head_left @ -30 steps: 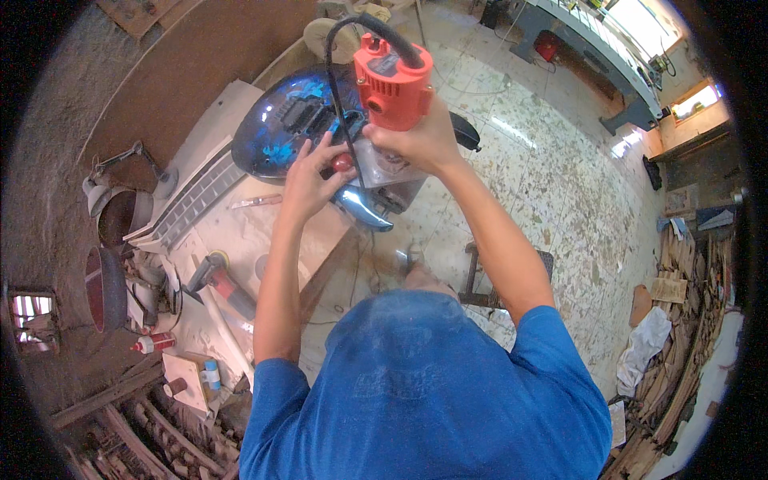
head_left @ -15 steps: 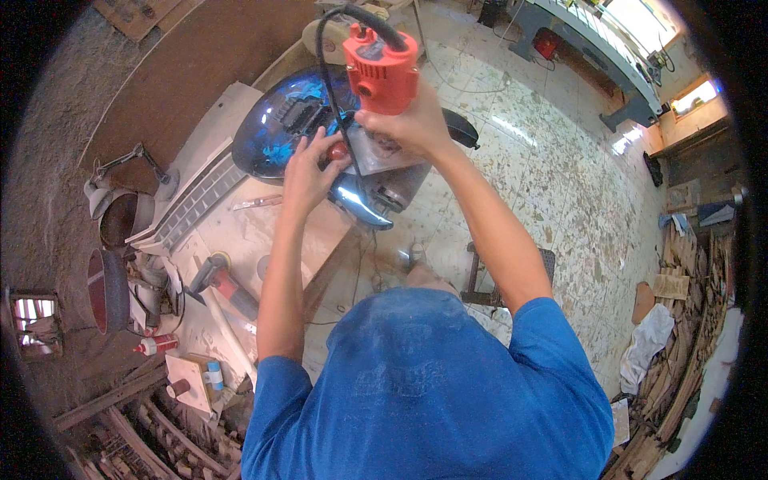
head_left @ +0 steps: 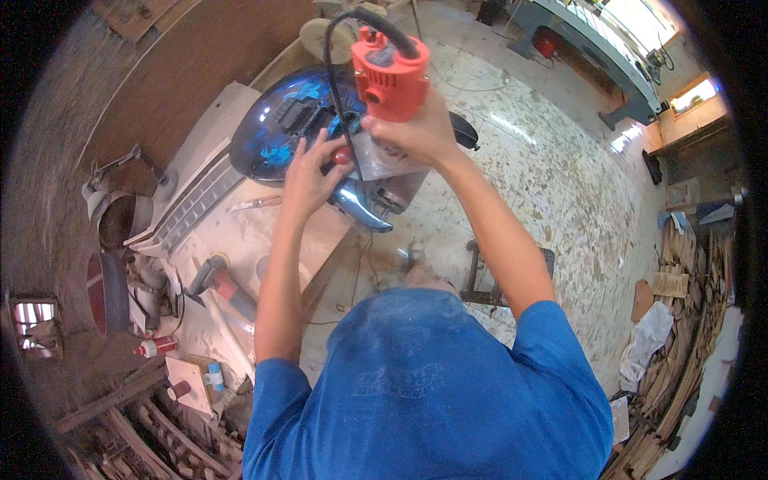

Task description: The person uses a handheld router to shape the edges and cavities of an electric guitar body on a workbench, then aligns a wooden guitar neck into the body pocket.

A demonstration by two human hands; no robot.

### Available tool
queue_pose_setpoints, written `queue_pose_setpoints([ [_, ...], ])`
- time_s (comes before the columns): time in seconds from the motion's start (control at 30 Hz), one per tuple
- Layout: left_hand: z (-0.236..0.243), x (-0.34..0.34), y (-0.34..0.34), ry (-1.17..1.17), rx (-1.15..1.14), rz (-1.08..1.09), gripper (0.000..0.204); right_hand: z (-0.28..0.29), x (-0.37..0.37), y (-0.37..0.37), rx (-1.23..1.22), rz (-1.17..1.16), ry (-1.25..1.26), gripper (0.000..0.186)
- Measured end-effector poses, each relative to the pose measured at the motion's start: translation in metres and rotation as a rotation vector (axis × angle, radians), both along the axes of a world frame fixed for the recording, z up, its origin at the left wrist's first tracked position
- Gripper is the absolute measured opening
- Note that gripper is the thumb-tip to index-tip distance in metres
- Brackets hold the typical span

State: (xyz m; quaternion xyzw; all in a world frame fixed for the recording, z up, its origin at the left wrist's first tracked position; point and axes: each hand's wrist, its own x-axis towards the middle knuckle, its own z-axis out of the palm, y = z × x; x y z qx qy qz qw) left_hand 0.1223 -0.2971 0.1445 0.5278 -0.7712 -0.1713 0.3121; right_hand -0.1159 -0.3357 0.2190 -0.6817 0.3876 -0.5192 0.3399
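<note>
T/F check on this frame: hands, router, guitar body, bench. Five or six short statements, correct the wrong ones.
1. The right hand grips the red router. True.
2. The left hand holds the red-bodied angle grinder. False: its fingers are at the round dark-red knob.
3. The electric guitar body is blue and black. True.
4. The router's cord is white. False: it is black.
5. The angle grinder lies on the workbench, to the left of the left forearm. True.
6. The shirt is red. False: it is blue.
</note>
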Motion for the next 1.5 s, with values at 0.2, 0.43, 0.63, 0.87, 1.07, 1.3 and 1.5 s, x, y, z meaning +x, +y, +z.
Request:
queue_pose_setpoints([
  [0.2, 0.006, 0.001, -0.008, -0.006, -0.015, 0.035, 0.047, -0.001, 0.007, -0.019, -0.111, 0.004, -0.040, 0.061],
  [0.43, 0.001, -0.007, 0.002, -0.016, 0.026, -0.042, 0.048, 0.014, -0.013, 0.008, 0.075, 0.038, 0.064, 0.092],
  [0.63, 0.001, -0.002, -0.004, 0.008, -0.013, 0.005, 0.046, -0.001, 0.000, -0.010, -0.092, 0.004, -0.044, 0.058],
  [0.87, 0.003, 0.003, -0.009, 0.003, -0.008, 0.068, 0.046, -0.004, 0.010, -0.027, -0.132, 0.016, -0.045, 0.065],
  [1.07, 0.000, 0.000, -0.009, -0.028, 0.027, 0.013, 0.048, -0.002, -0.003, -0.023, -0.077, 0.039, -0.002, 0.057],
  [1.3, 0.003, -0.010, -0.001, -0.032, 0.010, -0.037, 0.049, 0.001, -0.016, -0.004, -0.045, 0.030, -0.023, 0.052],
  [1.5, 0.000, 0.000, -0.006, -0.004, 0.023, 0.011, 0.047, 0.001, 0.000, -0.011, -0.048, 0.020, -0.038, 0.058],
])
